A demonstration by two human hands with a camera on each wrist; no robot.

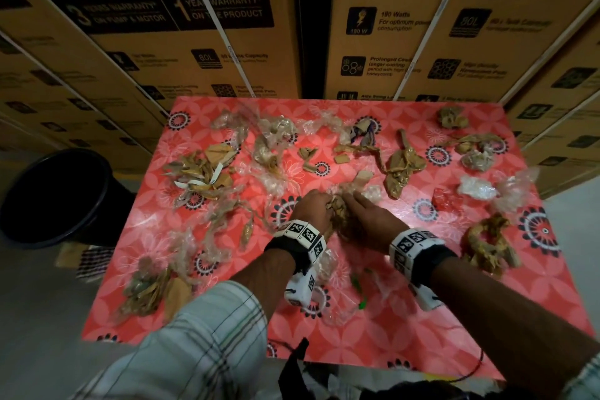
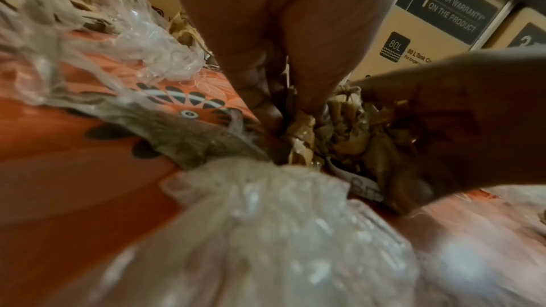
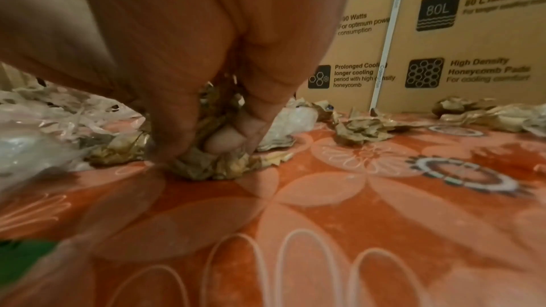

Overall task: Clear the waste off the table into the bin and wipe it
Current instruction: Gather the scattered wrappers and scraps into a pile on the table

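Note:
Crumpled brown paper and clear plastic waste lie scattered over the red floral table (image 1: 406,318). At its middle, my left hand (image 1: 313,206) and right hand (image 1: 363,208) close together from both sides on one wad of brown paper (image 1: 339,204). In the left wrist view my left hand's fingers (image 2: 260,92) curl into the brown paper wad (image 2: 339,134), with the right hand (image 2: 458,125) opposite. The right wrist view shows my right hand's fingers (image 3: 177,130) curled round the wad (image 3: 207,165). A black bin (image 1: 55,195) stands on the floor left of the table.
Stacked cardboard boxes (image 1: 194,26) wall in the table's far side. More paper clumps (image 1: 490,245) lie at the right, a paper heap (image 1: 201,172) at the left, clear plastic (image 2: 266,230) under my left wrist, and a red wrapper (image 1: 446,201) at the right.

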